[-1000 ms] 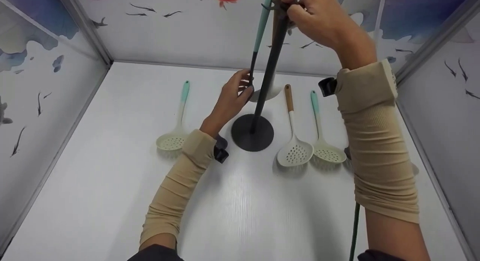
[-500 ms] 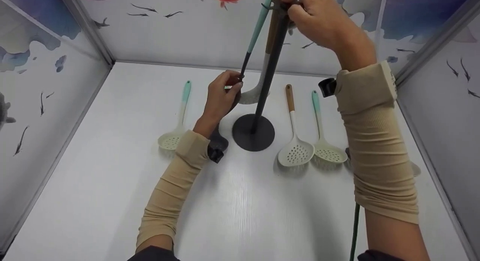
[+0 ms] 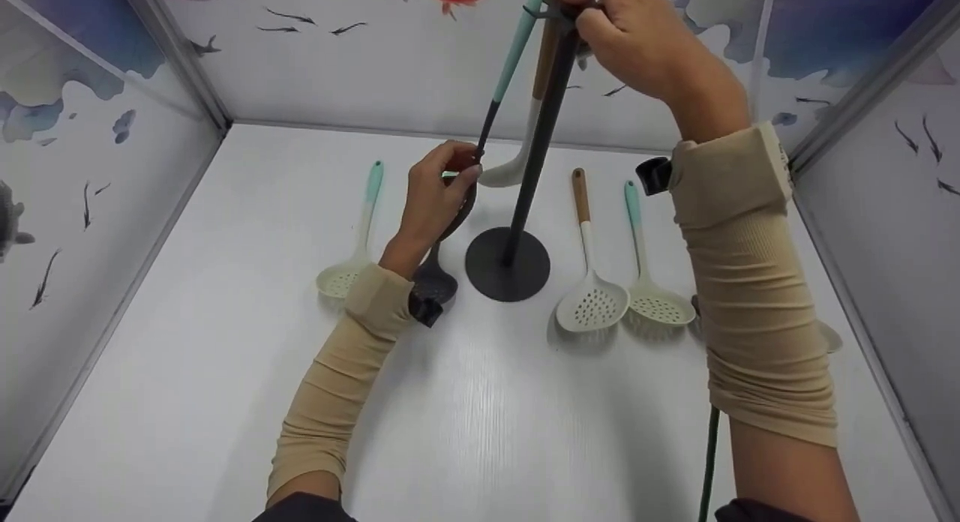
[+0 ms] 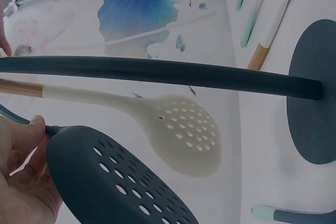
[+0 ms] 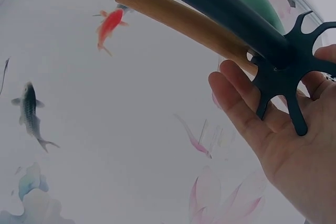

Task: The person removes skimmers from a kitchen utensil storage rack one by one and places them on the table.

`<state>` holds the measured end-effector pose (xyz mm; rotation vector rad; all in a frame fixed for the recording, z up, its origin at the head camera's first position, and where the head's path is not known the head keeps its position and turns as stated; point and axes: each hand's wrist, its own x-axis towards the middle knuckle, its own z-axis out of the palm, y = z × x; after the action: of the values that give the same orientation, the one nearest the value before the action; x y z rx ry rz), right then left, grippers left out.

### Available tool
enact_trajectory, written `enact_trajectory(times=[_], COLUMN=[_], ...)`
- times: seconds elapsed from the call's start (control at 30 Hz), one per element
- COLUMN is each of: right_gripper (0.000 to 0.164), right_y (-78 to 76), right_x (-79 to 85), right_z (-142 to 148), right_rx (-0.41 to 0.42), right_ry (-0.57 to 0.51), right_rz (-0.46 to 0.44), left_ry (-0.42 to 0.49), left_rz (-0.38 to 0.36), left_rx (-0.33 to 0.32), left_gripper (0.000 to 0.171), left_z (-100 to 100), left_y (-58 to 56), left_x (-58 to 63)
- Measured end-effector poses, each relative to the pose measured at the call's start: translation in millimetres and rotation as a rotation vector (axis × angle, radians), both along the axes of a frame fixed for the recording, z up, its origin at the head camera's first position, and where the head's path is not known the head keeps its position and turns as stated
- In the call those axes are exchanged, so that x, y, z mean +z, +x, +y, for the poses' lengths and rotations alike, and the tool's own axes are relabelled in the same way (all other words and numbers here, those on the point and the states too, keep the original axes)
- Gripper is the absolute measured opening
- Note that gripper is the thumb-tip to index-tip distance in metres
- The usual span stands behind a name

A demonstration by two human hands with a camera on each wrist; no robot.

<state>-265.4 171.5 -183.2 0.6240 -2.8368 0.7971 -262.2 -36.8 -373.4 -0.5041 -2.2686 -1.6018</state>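
My left hand [image 3: 431, 196] pinches the thin dark shaft of a skimmer just above its perforated head [image 4: 76, 166]. The mint handle [image 3: 517, 53] of this skimmer slants up to a hook at the top of a dark utensil stand [image 3: 541, 132]. My right hand [image 3: 637, 46] grips the stand's hooked top [image 5: 281, 80], fingers behind it in the right wrist view. A white skimmer [image 4: 184, 163] with a wooden handle [image 5: 178, 19] hangs behind the pole. The stand's round base [image 3: 508, 278] rests on the table.
A pale skimmer [image 3: 346, 278] and another dark skimmer [image 3: 435, 282] lie on the left, the latter partly under my left wrist. On the right lie a white skimmer [image 3: 574, 312] and a mint-handled one [image 3: 652, 289]. Printed panels [image 3: 375, 72] wall in the white table [image 3: 480, 417].
My left hand has drawn the dark skimmer's lower end to the left, away from the pole. The hanging white skimmer has swung left. My right hand has stayed at the stand's top.
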Motion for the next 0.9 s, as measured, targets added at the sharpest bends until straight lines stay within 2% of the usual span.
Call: enact_trajectory(times=[0.37, 0.63, 0.8, 0.9], right_gripper=[0.044, 0.045, 0.046, 0.047], right_y=[0.8, -0.3, -0.4, -0.2], right_x=[-0.9, -1.7, -1.9, -1.6], right_z=[3, 2, 0, -1], right_rx=[-0.019, 0.014, 0.023, 0.027], right_ry=[0.021, 0.022, 0.06, 0.072], right_rz=[-0.02, 0.036, 0.059, 0.066], left_ry=[-0.012, -0.034, -0.024, 0.013], left_rz=[-0.004, -0.031, -0.03, -0.033], left_rx=[-0.018, -0.013, 0.009, 0.026], left_gripper=[0.022, 0.025, 0.024, 0.024], left_z=[-14, -17, -19, -24], left_y=[14.9, 31.2, 31.1, 28.6], left_x=[8.3, 15.4, 17.8, 21.7])
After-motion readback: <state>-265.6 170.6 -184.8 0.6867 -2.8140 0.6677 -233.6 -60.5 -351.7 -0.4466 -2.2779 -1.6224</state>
